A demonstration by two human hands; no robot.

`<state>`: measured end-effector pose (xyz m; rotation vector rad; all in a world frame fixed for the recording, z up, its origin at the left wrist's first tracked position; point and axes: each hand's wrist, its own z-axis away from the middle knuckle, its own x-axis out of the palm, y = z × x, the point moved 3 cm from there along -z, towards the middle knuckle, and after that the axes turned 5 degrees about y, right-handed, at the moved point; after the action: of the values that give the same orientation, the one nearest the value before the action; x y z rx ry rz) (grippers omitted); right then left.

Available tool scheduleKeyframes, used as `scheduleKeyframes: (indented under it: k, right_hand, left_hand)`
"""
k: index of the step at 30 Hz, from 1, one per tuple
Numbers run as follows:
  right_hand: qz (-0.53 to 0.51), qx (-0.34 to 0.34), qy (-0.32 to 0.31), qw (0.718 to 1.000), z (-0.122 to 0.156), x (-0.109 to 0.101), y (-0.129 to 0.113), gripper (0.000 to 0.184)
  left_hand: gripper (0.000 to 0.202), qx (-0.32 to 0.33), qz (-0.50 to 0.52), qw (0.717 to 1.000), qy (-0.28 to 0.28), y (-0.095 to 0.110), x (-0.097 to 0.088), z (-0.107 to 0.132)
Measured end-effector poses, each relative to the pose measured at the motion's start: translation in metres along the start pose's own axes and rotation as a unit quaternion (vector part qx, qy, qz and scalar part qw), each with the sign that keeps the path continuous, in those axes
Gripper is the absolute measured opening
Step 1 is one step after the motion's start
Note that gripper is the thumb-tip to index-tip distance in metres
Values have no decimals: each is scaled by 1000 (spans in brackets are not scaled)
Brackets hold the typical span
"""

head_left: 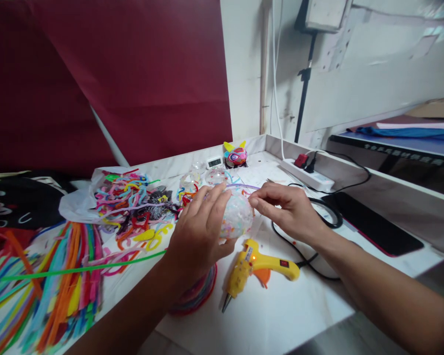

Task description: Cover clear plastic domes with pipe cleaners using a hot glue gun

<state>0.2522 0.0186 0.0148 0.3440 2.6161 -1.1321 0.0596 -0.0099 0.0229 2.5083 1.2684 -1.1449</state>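
My left hand (203,227) is wrapped around a clear ball (237,217) with colourful specks, holding it above the white table. My right hand (284,207) is closed in a pinch at the ball's right side. What lies between those fingertips is too small to make out. A thin purple strand (244,186) passes by the top of the ball towards the right fingers. Below the hands lies a yellow glue gun (259,266), its light lit and its nozzle pointing towards me. Partly hidden under my left hand is a round coil of coloured fuzzy strands (198,296).
Bundled pipe cleaners (74,276) lie at left, near a plastic bag (77,202) with coloured pieces. Clear balls (190,182), a small timer (214,162) and a decorated ball (237,155) stand behind. At right are a power strip (309,175), black cable and phone (377,224).
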Motion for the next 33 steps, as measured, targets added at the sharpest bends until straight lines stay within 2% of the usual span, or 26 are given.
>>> scheduleKeyframes:
  k: [4, 11, 15, 19, 24, 33]
  right_hand:
    - [5, -4, -2, 1000, 0, -1, 1, 14]
    - [-51, 61, -34, 996, -2, -1, 4, 17]
    - [-19, 54, -51, 997, -2, -3, 4, 19]
    - [73, -23, -34, 997, 0, -4, -1, 14]
    - [146, -139, -10, 979, 3, -1, -9, 14]
    - [193, -196, -3, 961, 5, 2, -10, 13]
  left_hand:
    - [71, 16, -22, 1000, -6, 0, -1, 0]
    - [67, 38, -48, 998, -13, 2, -3, -1]
    - [72, 35, -39, 998, -37, 3, -2, 1]
    - [75, 33, -30, 998, -45, 2, 1, 2]
    - [74, 29, -36, 998, -37, 1, 3, 2]
    - [71, 37, -53, 998, -23, 3, 3, 0]
